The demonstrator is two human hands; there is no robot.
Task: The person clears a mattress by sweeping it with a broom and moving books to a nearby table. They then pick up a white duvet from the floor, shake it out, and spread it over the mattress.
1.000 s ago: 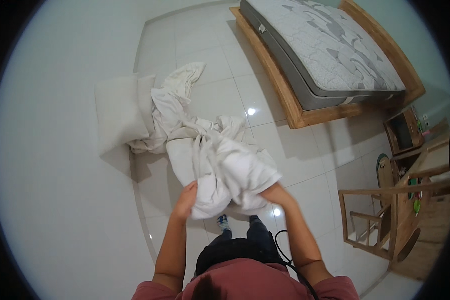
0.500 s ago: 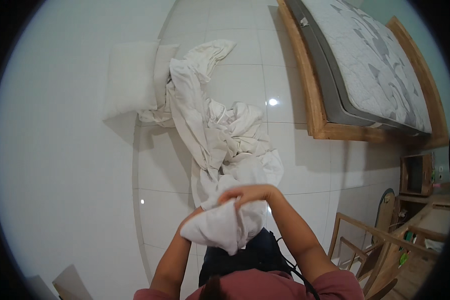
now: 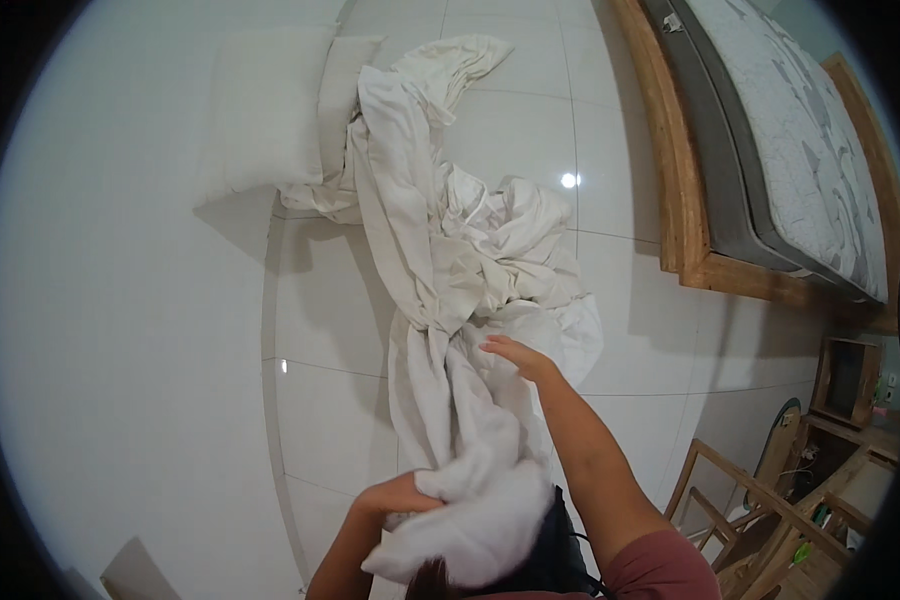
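The long, crumpled white fabric sheet (image 3: 485, 430) runs from a blurred, bunched end at 6 o'clock in the head view, close to the person's body, up to the middle of the view. The bare left hand (image 3: 402, 495) is at the 9 o'clock side of that bunched end, its fingers curled into the cloth and gripping it, the fingertips partly hidden by the folds. The bare right hand (image 3: 518, 357) is just off centre toward 4 o'clock, open with its fingers extended over the sheet; whether they touch it, I cannot tell. Toward 12 o'clock the sheet meets a loose heap of cream-white fabric (image 3: 515, 265) on the glossy white tiled floor (image 3: 635, 340). At about 11 o'clock, a large rectangular off-white pillow (image 3: 270, 110) stands beside a second off-white pillow (image 3: 342, 95), next to the pale wall (image 3: 120, 300). At 2 o'clock, a grey-and-white patterned mattress (image 3: 820, 140) rests in a brown wooden bed frame (image 3: 682, 210). A brown wooden chair (image 3: 752, 487) is at 4 o'clock.
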